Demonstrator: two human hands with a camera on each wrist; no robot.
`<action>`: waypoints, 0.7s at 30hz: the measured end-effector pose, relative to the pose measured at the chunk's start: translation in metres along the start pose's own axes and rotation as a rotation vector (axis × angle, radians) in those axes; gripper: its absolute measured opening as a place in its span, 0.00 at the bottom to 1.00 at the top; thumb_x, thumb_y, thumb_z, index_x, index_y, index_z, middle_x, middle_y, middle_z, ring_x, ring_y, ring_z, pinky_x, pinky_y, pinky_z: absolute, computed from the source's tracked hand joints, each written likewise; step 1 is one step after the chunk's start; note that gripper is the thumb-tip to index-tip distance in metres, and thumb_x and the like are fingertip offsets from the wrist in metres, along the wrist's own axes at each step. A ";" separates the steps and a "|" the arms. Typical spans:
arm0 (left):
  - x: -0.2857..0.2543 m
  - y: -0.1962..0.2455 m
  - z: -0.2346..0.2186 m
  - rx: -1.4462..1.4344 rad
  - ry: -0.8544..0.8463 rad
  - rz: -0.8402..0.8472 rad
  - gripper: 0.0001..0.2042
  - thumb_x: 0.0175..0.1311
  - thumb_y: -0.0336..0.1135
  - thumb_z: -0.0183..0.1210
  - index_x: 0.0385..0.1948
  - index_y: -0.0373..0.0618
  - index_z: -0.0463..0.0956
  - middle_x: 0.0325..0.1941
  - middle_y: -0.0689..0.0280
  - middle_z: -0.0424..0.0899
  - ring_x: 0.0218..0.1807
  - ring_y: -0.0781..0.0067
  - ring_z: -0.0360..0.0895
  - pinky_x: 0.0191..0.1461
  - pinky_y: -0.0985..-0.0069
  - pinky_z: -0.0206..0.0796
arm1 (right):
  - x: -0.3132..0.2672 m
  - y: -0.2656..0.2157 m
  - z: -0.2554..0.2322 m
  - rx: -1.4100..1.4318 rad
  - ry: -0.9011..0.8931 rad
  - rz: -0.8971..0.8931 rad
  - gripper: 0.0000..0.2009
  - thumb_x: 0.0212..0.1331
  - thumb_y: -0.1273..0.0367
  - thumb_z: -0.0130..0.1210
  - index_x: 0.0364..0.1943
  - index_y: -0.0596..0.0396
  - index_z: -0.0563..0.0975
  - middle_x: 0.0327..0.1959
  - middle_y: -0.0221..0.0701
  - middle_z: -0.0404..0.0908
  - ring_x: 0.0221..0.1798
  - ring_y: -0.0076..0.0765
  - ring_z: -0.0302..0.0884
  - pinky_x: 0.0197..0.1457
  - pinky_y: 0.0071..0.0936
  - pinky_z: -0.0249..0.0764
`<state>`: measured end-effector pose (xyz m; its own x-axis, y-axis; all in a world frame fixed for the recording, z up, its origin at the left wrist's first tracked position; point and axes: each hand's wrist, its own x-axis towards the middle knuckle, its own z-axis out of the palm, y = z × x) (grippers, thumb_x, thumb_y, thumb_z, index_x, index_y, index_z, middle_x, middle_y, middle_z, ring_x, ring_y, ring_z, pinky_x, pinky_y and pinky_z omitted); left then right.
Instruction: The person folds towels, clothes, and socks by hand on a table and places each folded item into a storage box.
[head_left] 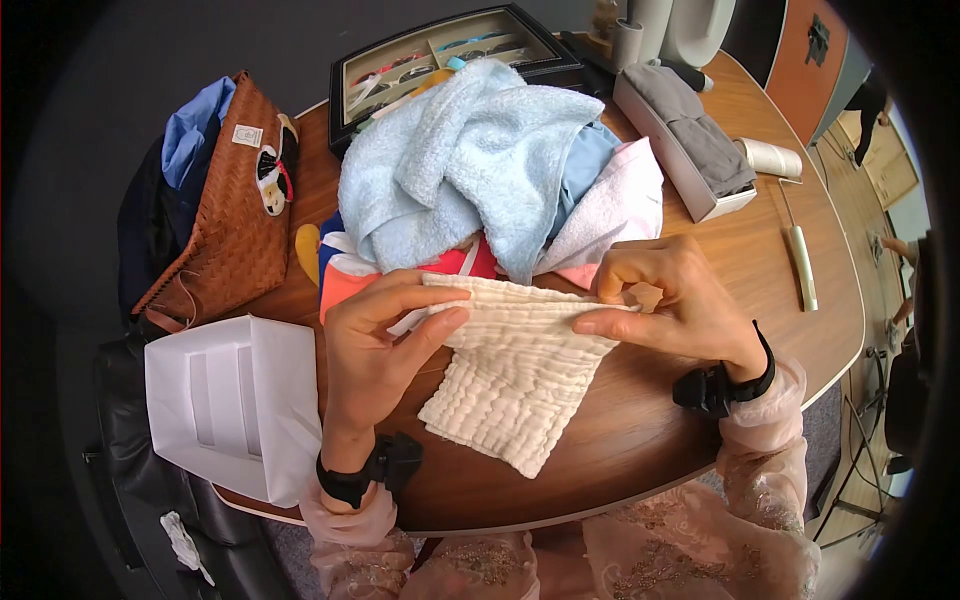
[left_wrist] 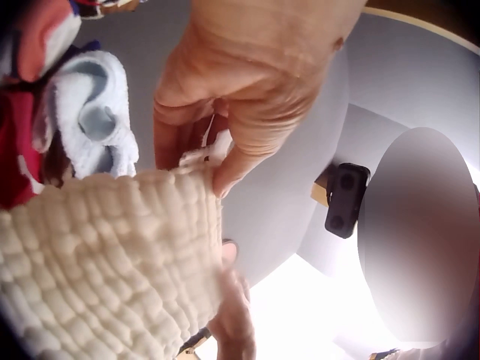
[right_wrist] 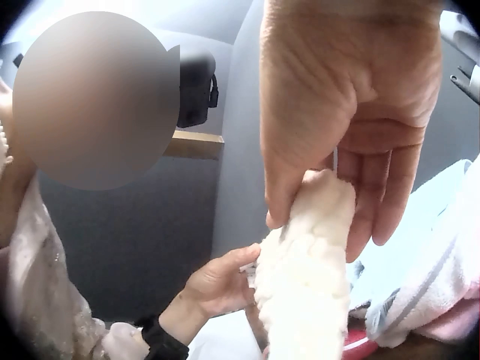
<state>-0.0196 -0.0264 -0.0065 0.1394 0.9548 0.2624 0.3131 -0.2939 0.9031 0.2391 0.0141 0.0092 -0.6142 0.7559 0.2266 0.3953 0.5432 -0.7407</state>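
A cream crinkled gauze cloth (head_left: 520,390), folded over, hangs between both hands above the front of the table. My left hand (head_left: 375,350) pinches its upper left corner between thumb and fingers. At the upper right corner, my right hand (head_left: 680,300) grips the edge with thumb and curled fingers. The left wrist view shows the cloth's puckered weave (left_wrist: 112,262) close up, with a small white tag (left_wrist: 217,148) by the thumb. Seen from the right wrist, the thick folded edge (right_wrist: 307,262) lies between thumb and fingers.
Behind the cloth is a heap with a light blue towel (head_left: 480,150) and a pink-white towel (head_left: 610,205). A white fabric box (head_left: 280,400) and a woven basket (head_left: 235,220) stand left. Toward the back are a glasses case (head_left: 345,110), a box of grey cloth (head_left: 690,130) and a lint roller (head_left: 802,270).
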 end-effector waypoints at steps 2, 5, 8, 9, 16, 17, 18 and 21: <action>0.000 0.001 0.000 0.003 0.008 -0.001 0.08 0.49 0.23 0.63 0.32 0.36 0.80 0.31 0.64 0.79 0.33 0.81 0.72 0.34 0.85 0.61 | 0.000 0.002 0.000 -0.013 -0.001 -0.003 0.16 0.47 0.61 0.64 0.19 0.59 0.73 0.15 0.35 0.74 0.19 0.34 0.73 0.24 0.24 0.68; -0.002 0.004 0.001 0.022 0.018 0.008 0.08 0.49 0.22 0.63 0.32 0.36 0.80 0.32 0.64 0.79 0.32 0.81 0.72 0.33 0.85 0.61 | 0.002 0.006 0.008 0.043 0.060 -0.048 0.16 0.46 0.59 0.64 0.25 0.59 0.74 0.20 0.35 0.76 0.23 0.35 0.76 0.27 0.25 0.71; -0.005 0.013 0.007 0.033 -0.010 0.017 0.07 0.49 0.22 0.63 0.31 0.37 0.80 0.32 0.64 0.79 0.32 0.82 0.72 0.32 0.85 0.61 | 0.005 0.006 0.017 0.077 0.120 -0.138 0.20 0.45 0.56 0.64 0.34 0.58 0.76 0.26 0.36 0.79 0.29 0.37 0.79 0.32 0.27 0.73; -0.006 0.015 0.010 0.027 -0.042 0.016 0.06 0.49 0.22 0.63 0.30 0.37 0.80 0.32 0.64 0.79 0.32 0.82 0.72 0.32 0.85 0.62 | 0.006 0.006 0.019 0.043 0.121 -0.187 0.23 0.44 0.55 0.64 0.38 0.58 0.76 0.29 0.36 0.79 0.32 0.38 0.80 0.35 0.28 0.74; -0.015 0.021 0.031 -0.381 -0.100 -0.069 0.20 0.49 0.23 0.63 0.47 0.38 0.72 0.40 0.60 0.79 0.39 0.78 0.75 0.42 0.81 0.67 | -0.003 0.001 0.020 0.070 -0.131 -0.118 0.18 0.48 0.58 0.62 0.37 0.58 0.77 0.26 0.38 0.77 0.29 0.43 0.76 0.33 0.30 0.70; -0.013 0.022 0.031 -0.426 -0.129 -0.129 0.24 0.48 0.24 0.65 0.50 0.38 0.69 0.41 0.60 0.78 0.41 0.77 0.75 0.45 0.80 0.67 | -0.004 0.000 0.018 0.100 -0.122 -0.118 0.16 0.49 0.60 0.61 0.35 0.58 0.78 0.25 0.39 0.77 0.28 0.44 0.75 0.32 0.30 0.68; -0.011 0.022 0.031 -0.471 -0.158 -0.187 0.28 0.47 0.26 0.66 0.53 0.38 0.67 0.42 0.60 0.78 0.43 0.77 0.75 0.48 0.78 0.66 | -0.004 -0.002 0.016 0.099 -0.122 -0.120 0.16 0.49 0.60 0.61 0.35 0.58 0.78 0.25 0.39 0.77 0.28 0.44 0.75 0.32 0.30 0.68; -0.008 -0.003 0.028 -0.036 -0.363 0.050 0.27 0.44 0.31 0.70 0.49 0.37 0.70 0.45 0.60 0.77 0.46 0.76 0.74 0.49 0.78 0.65 | -0.003 -0.009 0.008 0.223 -0.056 -0.185 0.11 0.49 0.66 0.62 0.31 0.60 0.78 0.23 0.36 0.76 0.26 0.39 0.74 0.30 0.27 0.68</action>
<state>0.0045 -0.0342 -0.0206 0.4798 0.8598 0.1750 0.2647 -0.3320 0.9054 0.2323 0.0040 0.0104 -0.7009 0.6267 0.3405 0.1168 0.5718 -0.8120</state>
